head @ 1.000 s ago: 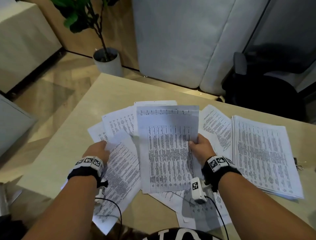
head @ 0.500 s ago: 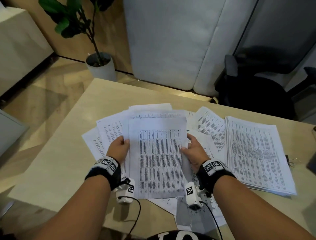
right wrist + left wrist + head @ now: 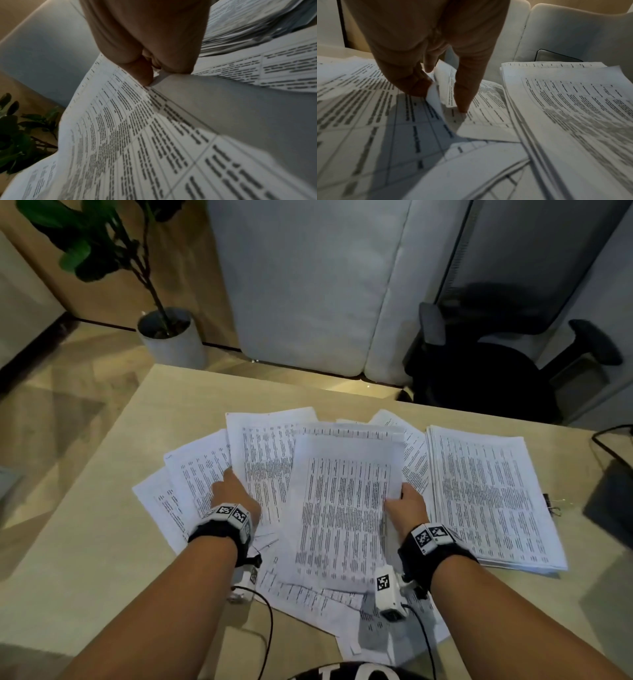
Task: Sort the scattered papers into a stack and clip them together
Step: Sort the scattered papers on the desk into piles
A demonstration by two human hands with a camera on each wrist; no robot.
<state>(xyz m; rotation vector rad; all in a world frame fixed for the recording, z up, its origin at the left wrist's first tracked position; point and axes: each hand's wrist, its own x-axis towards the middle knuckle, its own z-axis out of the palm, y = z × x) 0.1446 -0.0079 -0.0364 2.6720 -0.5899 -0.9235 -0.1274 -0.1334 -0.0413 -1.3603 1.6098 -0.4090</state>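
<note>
Printed sheets lie scattered (image 3: 260, 453) across the middle of the pale wooden table (image 3: 102, 508). My right hand (image 3: 404, 501) pinches the right edge of a gathered bundle of sheets (image 3: 342, 501), lifted a little off the pile; in the right wrist view my thumb and fingers (image 3: 152, 79) clamp that bundle (image 3: 120, 135). My left hand (image 3: 233, 494) is down on the loose sheets to the left. In the left wrist view my left hand (image 3: 440, 97) pinches the raised edge of one sheet (image 3: 436, 108). A black binder clip (image 3: 552, 505) lies beside the neat stack (image 3: 489, 494) on the right.
A dark flat device (image 3: 613, 501) and a black cable (image 3: 609, 440) sit at the table's right edge. Beyond the table stand a potted plant (image 3: 171, 340), a pale sofa (image 3: 308, 285) and a black office chair (image 3: 496, 371). More loose sheets (image 3: 342, 604) reach the near edge.
My left hand added a sheet to the bundle, let go of its left edge and moved left onto the scattered sheets. The right hand keeps hold of the bundle.
</note>
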